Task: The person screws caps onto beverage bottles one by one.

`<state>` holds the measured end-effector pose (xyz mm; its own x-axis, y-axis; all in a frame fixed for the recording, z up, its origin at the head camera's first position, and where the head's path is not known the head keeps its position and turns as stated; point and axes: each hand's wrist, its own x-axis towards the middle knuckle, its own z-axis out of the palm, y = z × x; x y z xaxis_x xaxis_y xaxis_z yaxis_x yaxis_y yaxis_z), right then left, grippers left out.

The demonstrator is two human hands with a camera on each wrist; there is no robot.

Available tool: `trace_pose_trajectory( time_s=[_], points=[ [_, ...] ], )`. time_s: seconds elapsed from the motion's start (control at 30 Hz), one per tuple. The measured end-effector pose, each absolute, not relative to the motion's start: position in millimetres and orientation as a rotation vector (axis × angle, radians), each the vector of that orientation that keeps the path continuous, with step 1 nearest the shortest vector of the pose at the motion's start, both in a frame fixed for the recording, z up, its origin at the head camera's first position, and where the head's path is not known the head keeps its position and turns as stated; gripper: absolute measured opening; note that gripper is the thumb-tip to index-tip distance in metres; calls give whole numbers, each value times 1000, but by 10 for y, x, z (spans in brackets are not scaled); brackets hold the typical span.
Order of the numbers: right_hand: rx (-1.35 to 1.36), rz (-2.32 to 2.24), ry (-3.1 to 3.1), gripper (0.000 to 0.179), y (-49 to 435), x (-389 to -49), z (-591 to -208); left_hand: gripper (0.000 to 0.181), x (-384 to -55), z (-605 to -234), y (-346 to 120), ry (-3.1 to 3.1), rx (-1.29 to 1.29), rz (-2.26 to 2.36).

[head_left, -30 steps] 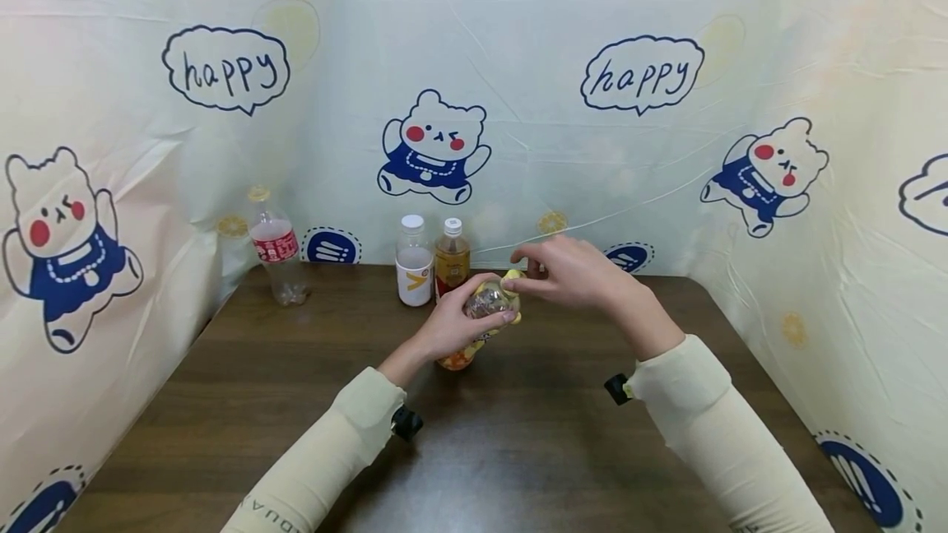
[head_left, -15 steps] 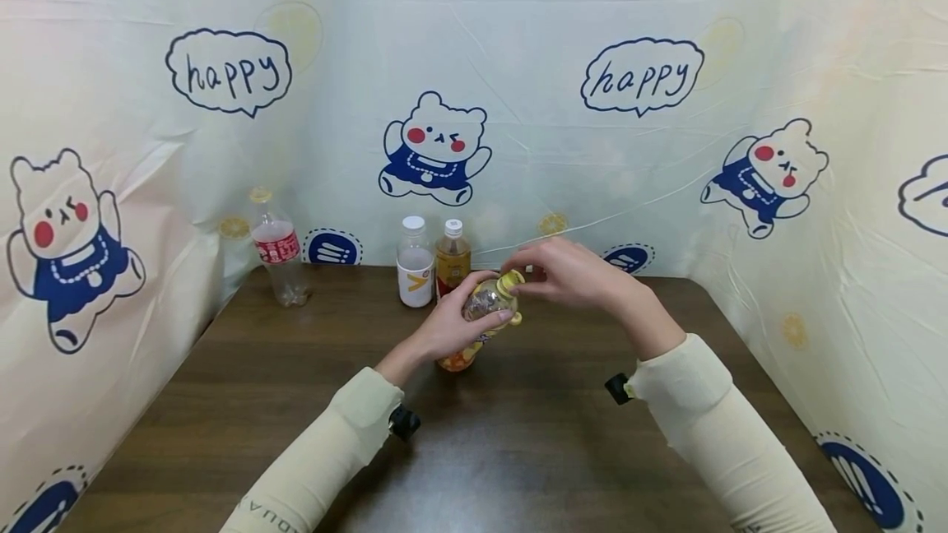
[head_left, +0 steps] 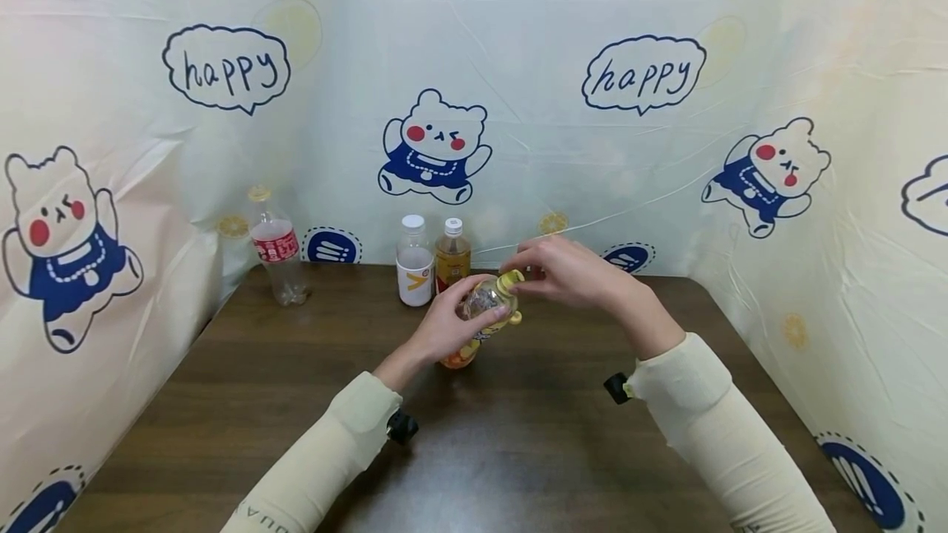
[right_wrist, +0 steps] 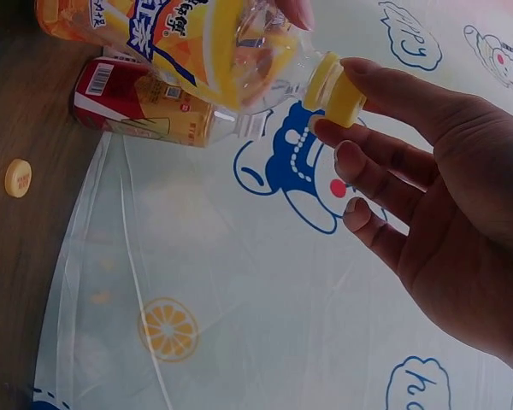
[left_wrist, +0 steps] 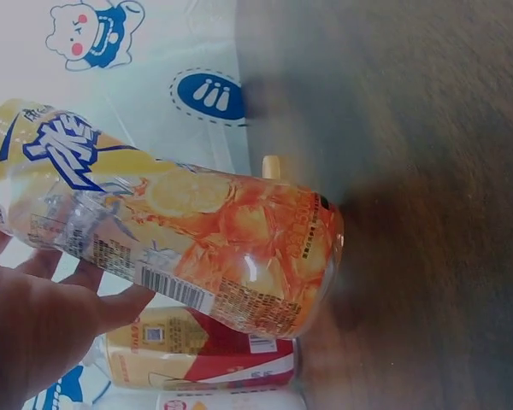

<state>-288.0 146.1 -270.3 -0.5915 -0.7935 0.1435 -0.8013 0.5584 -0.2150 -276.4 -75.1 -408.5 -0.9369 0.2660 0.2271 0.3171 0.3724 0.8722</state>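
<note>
In the head view my left hand [head_left: 442, 327] grips a tilted iced tea bottle [left_wrist: 197, 231] around its upper body. The bottle has a yellow and orange label with lemon and ice pictures, and its clear neck leans to the right. At its mouth sits a yellow cap [right_wrist: 344, 98]. The thumb and index finger of my right hand [head_left: 569, 270] pinch this cap, while the other fingers [right_wrist: 378, 181] are bent loosely beside it. The bottle's base, in the left wrist view, is close over the dark tabletop.
A loose yellow cap [right_wrist: 18, 178] lies on the wooden table [head_left: 326, 401] behind the held bottle. At the back edge stand a white-capped amber drink bottle [head_left: 453, 252] and a white-labelled bottle [head_left: 415, 270]. A clear red-labelled bottle [head_left: 276, 249] is farther left. A printed curtain [head_left: 533, 39] surrounds the table.
My right fingers have come down from a raised position onto the yellow cap and now pinch it. The left hand keeps its grip on the bottle, with only a slight shift.
</note>
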Motion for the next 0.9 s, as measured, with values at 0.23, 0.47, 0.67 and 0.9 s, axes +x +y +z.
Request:
trace_pose_trajectory(
  time_s=[0.23,0.47,0.67,0.9],
  points=[
    [1392,432,-2738,28,1453,-2879,-2721,54,-2739,-4064,-724,-2573,-535,-1637],
    [1401,445,-2765,28,1449,-2873,-2690,50,-2747,-4061,-692,-2573,-488,-1635],
    [1455,405,-2779,27,1475,-2884,-2635,51,-2746,-4021,-698,-2588,-515,-1647],
    [1366,374,-2792,15,1420,-2886,-2680,50,-2748,-4048,-697,-2585,-522,-1645]
  ],
)
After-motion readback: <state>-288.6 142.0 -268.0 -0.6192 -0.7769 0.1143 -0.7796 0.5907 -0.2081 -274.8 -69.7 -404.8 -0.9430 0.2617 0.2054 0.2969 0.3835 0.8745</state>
